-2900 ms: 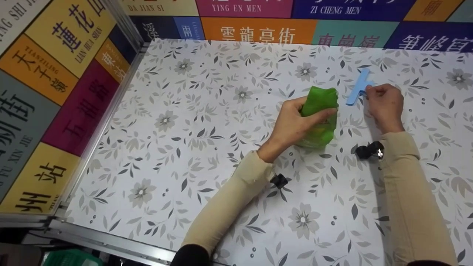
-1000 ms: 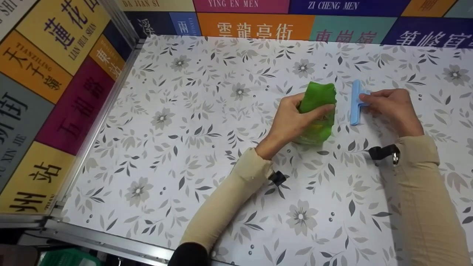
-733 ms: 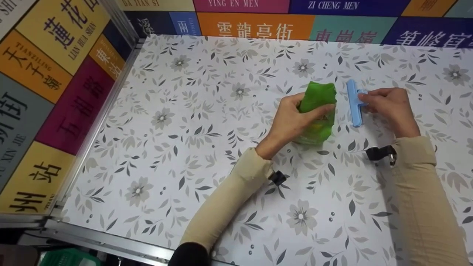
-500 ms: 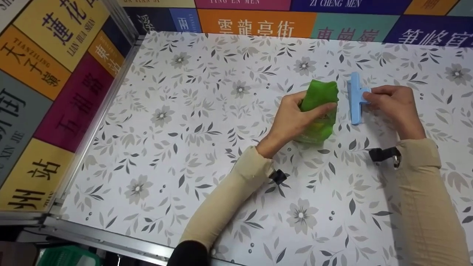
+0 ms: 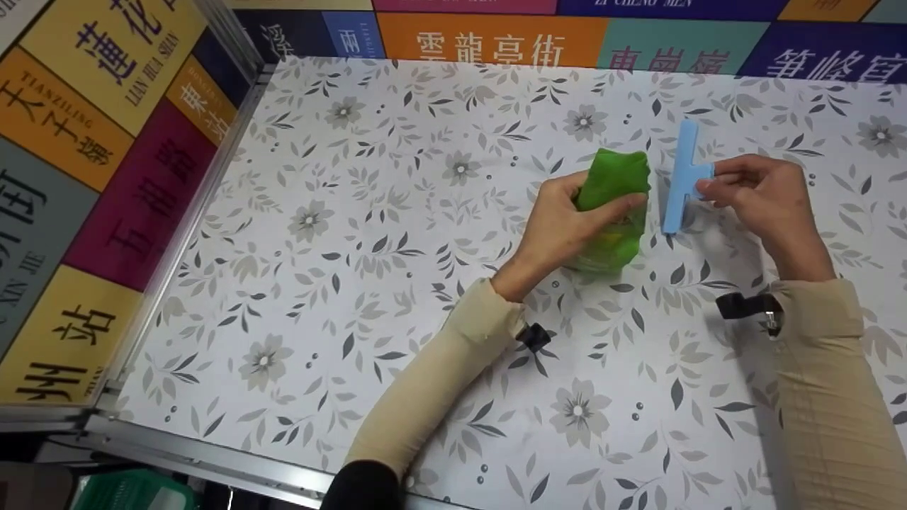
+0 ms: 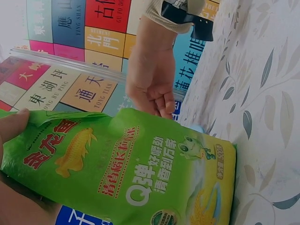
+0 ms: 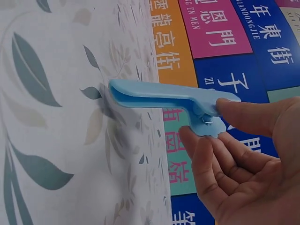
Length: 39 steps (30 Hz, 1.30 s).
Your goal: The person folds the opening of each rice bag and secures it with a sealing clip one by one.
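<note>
A green rice bag (image 5: 615, 177) stands on the table with its printed front facing the left wrist camera. My left hand (image 5: 553, 223) grips its upper part, thumb over the near side; the top of the bag is folded and crumpled. To the right, my right hand (image 5: 769, 195) pinches the handle of a light blue bag clip (image 5: 682, 177) between thumb and fingers. The clip's long bar points away from me, beside the bag and apart from it. In the right wrist view, a narrow gap shows along the bar of the clip (image 7: 150, 93).
The table (image 5: 397, 319) has a white cover with grey leaves and flowers. Colourful sign panels (image 5: 489, 42) rise along its back and left sides. A green basket (image 5: 134, 490) sits low beyond the front left edge. Black wrist cameras (image 5: 535, 336) hang at both cuffs.
My right hand has moved right and turned the blue clip, which swung upright and now tilts slightly with its far end to the right. My left hand keeps its grip on the rice bag.
</note>
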Tool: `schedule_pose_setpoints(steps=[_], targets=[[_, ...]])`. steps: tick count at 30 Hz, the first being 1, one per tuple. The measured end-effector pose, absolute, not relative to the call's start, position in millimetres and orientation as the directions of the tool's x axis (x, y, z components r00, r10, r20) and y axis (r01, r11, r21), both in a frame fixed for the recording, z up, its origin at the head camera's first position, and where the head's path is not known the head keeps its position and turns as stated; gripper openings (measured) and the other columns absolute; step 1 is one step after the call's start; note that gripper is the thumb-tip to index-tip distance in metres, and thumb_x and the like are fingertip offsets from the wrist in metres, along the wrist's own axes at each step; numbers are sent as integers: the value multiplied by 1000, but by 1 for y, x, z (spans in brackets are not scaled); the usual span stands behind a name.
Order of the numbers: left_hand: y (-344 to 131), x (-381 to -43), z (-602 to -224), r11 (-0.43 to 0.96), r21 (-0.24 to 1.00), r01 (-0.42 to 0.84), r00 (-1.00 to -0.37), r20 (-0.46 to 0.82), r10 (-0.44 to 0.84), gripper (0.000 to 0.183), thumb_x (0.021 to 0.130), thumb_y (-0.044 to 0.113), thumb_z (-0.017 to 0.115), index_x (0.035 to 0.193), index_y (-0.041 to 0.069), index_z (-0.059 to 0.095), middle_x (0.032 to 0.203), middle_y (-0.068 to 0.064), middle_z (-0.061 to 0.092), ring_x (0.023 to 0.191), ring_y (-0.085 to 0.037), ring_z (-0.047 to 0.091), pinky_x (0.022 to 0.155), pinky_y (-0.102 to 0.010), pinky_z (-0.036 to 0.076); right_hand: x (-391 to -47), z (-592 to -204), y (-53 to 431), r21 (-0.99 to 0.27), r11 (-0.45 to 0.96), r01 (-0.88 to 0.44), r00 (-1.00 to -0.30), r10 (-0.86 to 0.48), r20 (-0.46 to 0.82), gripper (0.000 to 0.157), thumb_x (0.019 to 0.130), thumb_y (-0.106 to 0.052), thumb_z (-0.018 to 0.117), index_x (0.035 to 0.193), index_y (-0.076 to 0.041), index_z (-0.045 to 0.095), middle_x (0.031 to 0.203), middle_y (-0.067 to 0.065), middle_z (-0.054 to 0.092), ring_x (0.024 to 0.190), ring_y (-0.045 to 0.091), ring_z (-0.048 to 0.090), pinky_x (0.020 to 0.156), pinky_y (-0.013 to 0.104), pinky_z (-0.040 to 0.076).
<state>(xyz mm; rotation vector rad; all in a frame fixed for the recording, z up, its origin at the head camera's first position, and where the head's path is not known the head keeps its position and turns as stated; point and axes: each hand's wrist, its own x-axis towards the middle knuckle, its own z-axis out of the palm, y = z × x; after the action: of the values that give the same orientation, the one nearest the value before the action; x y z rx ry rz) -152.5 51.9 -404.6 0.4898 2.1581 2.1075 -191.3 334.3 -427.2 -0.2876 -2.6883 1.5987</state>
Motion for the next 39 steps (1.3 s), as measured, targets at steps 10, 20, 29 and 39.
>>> schedule_pose_setpoints(steps=[10,20,29,39], targets=[[52,-153,-405,11,986,164,-944,154,292,22,92,21,81,98,1,74,84,-5,74,71,-6,64,67,-24,56,-177,-426,333,-802,597,14,-989,128,78,16,89,-14,83,102,-13,75,76,-32,63,70,-10,61,64,7,46],[52,-152,-407,-51,979,197,-943,204,264,20,90,16,83,95,-2,74,81,-8,73,69,-4,62,63,-23,53,-165,-424,325,-835,542,-92,-983,86,165,19,86,-4,83,104,0,76,81,-26,69,72,-6,64,71,6,50],[52,-154,-405,-28,983,181,-942,182,282,20,91,17,82,96,-1,74,83,-8,74,72,-5,63,67,-22,54,-153,-419,323,-857,485,-172,-975,38,217,21,85,2,82,103,10,75,86,-21,75,75,-3,69,72,9,51],[52,-153,-406,-53,982,181,-943,189,274,20,91,15,82,98,-2,75,84,-8,74,72,-4,62,66,-22,53,-142,-418,318,-857,466,-218,-971,-14,240,19,84,6,81,102,11,75,86,-18,76,74,0,70,68,12,51]])
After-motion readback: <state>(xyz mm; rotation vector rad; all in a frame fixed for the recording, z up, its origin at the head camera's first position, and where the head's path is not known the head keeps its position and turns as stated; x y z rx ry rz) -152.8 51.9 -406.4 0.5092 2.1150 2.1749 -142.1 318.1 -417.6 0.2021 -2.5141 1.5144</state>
